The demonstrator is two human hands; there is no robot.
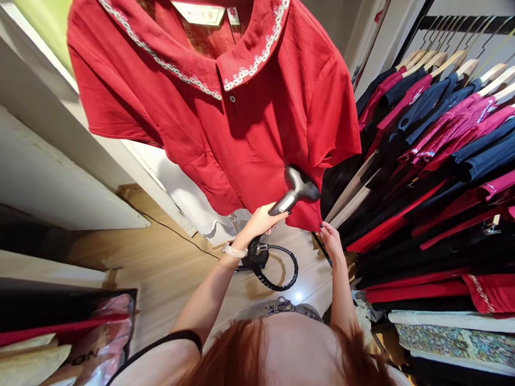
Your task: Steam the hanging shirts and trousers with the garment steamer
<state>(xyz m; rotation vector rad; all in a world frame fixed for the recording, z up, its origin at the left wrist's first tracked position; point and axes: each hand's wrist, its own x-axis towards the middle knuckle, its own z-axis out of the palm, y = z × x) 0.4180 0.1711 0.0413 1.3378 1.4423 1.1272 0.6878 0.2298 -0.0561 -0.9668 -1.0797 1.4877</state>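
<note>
A red blouse [225,107] with a white-embroidered collar hangs in front of me. My left hand [259,222] is closed round the handle of a dark garment steamer head [298,187], which is pressed against the lower right part of the blouse. A black ribbed hose [281,268] runs from the handle down to the steamer base on the floor. My right hand [330,238] pinches the bottom hem of the blouse at its right corner and holds it taut.
A rack [442,161] of red, pink and navy garments on wooden hangers fills the right side. A white wall and ledge [60,177] stand to the left. A plastic-wrapped bag [96,343] lies at lower left. The floor [169,257] is wood-look.
</note>
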